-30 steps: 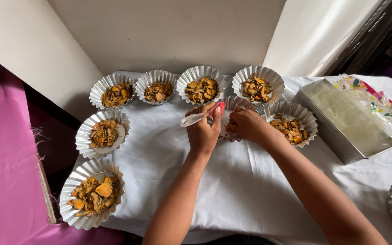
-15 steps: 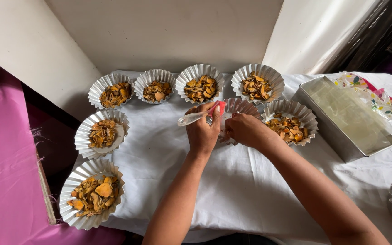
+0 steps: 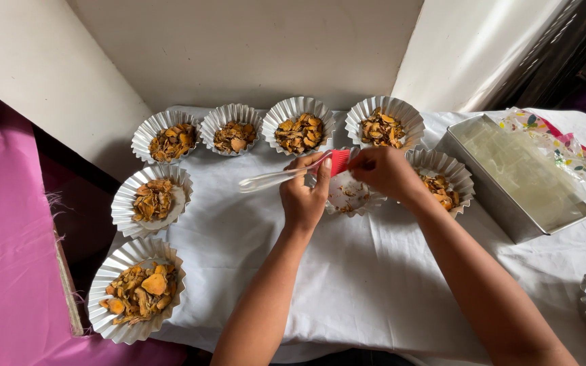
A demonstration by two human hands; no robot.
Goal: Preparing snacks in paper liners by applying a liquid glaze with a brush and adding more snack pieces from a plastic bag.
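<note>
Both hands meet over a nearly empty fluted foil cup (image 3: 350,196) near the middle of the white cloth (image 3: 347,285). Left hand (image 3: 305,193) is closed around a silicone brush (image 3: 286,175), gripping it close to the red head, which shows between thumb and fingers. Its clear handle runs out to the left of the hand, long axis nearly level and tipped slightly down at the far end. Right hand (image 3: 382,171) is curled with its fingertips at the red head from the other side; whether it pinches the bristles or only touches them cannot be told. The cup lies directly under and between the two hands, with only a few orange crumbs inside, so both are about equally near.

Just beyond the right wrist sits a cup of dried orange-brown chips (image 3: 442,179), partly covered by the arm. Ahead of the hands four filled cups stand in a row (image 3: 300,125), and two more (image 3: 150,200) lie well to the left of the left forearm. Right of the right arm stands a rectangular metal tin (image 3: 520,179) with a patterned plastic bag (image 3: 554,142) at its far end.
</note>
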